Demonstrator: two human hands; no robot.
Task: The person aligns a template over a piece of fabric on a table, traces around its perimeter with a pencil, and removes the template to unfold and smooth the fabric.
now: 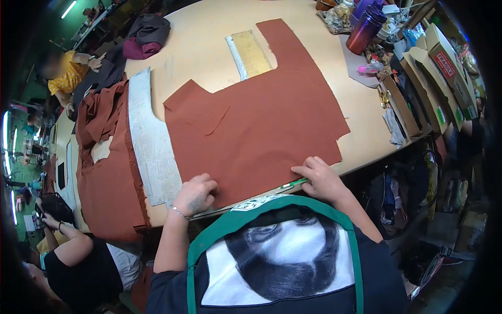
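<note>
A rust-brown cut fabric panel lies spread on the table in front of me, with a narrow strip reaching up to the far right and a fold or slit near its middle. At its lower left edge my left hand rests with curled fingers on the cloth. My right hand is at the lower right edge, its fingers bent over the fabric. A slim green pen-like stick pokes out from under those fingers. Beside the panel on the left lies a worn grey-white pattern template.
More rust-brown fabric is piled at left, with dark garments beyond. A yellowish template lies at the back. To the right stand a tumbler and cardboard boxes. Two people work at the left.
</note>
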